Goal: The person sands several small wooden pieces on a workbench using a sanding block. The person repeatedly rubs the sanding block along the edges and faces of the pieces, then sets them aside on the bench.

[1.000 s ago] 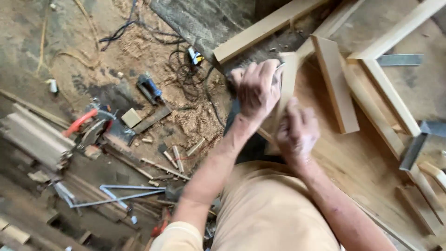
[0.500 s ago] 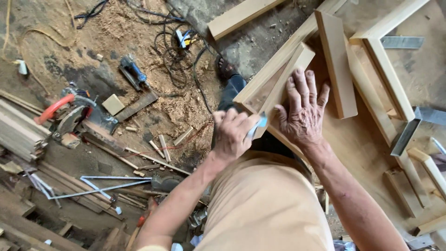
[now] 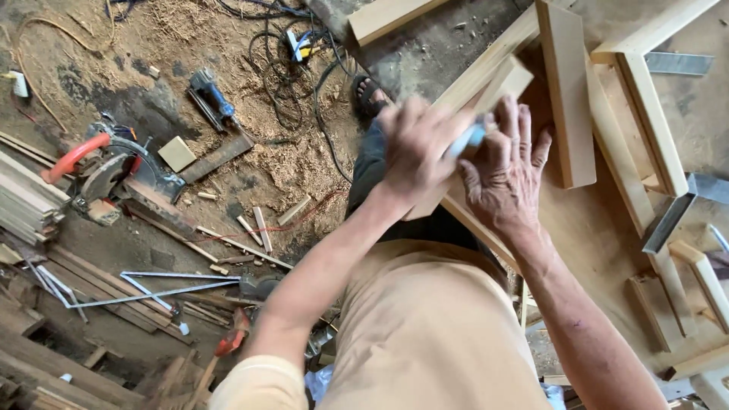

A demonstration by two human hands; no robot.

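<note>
My left hand (image 3: 416,146) is closed around a small light blue block (image 3: 472,137) and is blurred by motion. It presses the block against a long pale wooden bar (image 3: 497,82) that runs diagonally over the edge of a plywood bench (image 3: 600,235). My right hand (image 3: 505,176) lies flat on the same bar just beside the left hand, fingers spread, gripping nothing. A thicker wooden plank (image 3: 566,95) lies right of the hands.
On the sawdust floor to the left are a mitre saw with a red handle (image 3: 102,171), a blue power tool (image 3: 213,95), tangled cables (image 3: 285,53), stacked slats (image 3: 23,205) and metal rods (image 3: 152,292). A sandalled foot (image 3: 370,95) shows below the bench. Wooden frames (image 3: 645,114) and a metal square (image 3: 668,220) are on the bench.
My left hand pulled back along the bar toward my body, then pushed forward again with the blue block. My right hand stayed on the wood with its fingers spread.
</note>
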